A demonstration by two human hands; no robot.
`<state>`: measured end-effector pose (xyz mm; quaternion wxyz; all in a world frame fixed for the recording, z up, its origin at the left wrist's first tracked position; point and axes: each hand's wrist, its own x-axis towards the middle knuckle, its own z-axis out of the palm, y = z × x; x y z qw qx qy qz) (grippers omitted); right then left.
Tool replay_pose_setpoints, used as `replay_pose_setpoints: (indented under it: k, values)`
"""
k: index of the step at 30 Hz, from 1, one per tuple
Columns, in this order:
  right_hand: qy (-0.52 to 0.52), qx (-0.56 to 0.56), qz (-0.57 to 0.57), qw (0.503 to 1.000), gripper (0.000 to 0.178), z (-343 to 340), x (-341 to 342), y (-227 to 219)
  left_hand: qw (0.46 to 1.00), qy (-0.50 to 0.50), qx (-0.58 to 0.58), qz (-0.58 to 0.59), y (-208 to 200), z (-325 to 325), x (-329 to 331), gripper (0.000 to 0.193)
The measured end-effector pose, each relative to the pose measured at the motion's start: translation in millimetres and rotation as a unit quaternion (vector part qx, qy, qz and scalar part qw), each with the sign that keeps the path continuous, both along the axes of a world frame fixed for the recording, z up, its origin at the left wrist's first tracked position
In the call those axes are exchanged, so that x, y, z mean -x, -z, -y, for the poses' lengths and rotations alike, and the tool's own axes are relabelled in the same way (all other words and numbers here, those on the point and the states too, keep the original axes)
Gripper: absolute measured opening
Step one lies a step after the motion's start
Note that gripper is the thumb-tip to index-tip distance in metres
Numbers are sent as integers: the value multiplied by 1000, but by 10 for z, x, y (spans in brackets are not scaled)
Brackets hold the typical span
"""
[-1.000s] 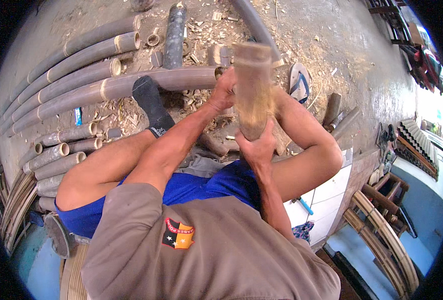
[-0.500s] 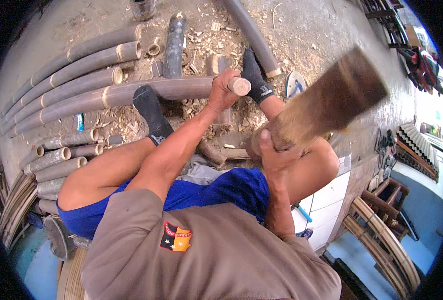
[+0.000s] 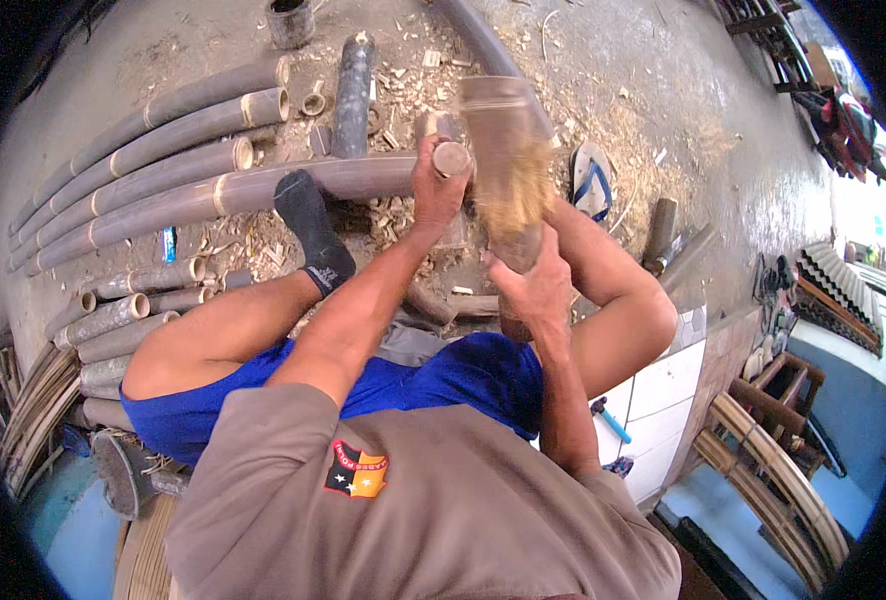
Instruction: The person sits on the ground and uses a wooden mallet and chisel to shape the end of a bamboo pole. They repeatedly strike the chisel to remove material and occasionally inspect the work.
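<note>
My left hand is wrapped round an upright wooden handle. Only its pale round end shows, so the tool below cannot be made out. Beneath that hand lies the right end of a long brown bamboo pole. Closed round the narrow grip of a thick wooden mallet is my right hand. The mallet is blurred by motion, its broad head pointing away from me just right of the handle. It hides my right foot. My left foot in a dark sock rests against the pole.
Several bamboo poles lie side by side at the left, with shorter bamboo pieces nearer me. A dark tube lies beyond the pole. Wood chips cover the floor. At the right are a flip-flop and a blue-handled tool.
The mallet has swung from the right toward the left, up beside the upright handle, my right hand moving with it. My left hand keeps its grip and sits slightly further left.
</note>
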<state>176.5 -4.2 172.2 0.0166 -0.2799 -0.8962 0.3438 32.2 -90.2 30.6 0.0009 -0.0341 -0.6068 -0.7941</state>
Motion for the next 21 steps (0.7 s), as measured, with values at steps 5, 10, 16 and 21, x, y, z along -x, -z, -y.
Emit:
replay_pose_setpoints:
  k: [5, 10, 16, 21]
  values:
    - [85, 101, -69, 989, 65, -80, -451, -3, 921, 115, 214, -303, -91, -65, -238, 40]
    - [107, 109, -36, 988, 66, -99, -617, -82, 894, 224, 196, -333, -97, -109, -90, 43]
    - [68, 98, -16, 993, 66, -43, -565, -125, 876, 231, 174, -385, -25, -74, 103, 40]
    - [62, 133, -28, 989, 66, -85, -563, -83, 894, 226, 177, -345, 34, -50, 138, 40]
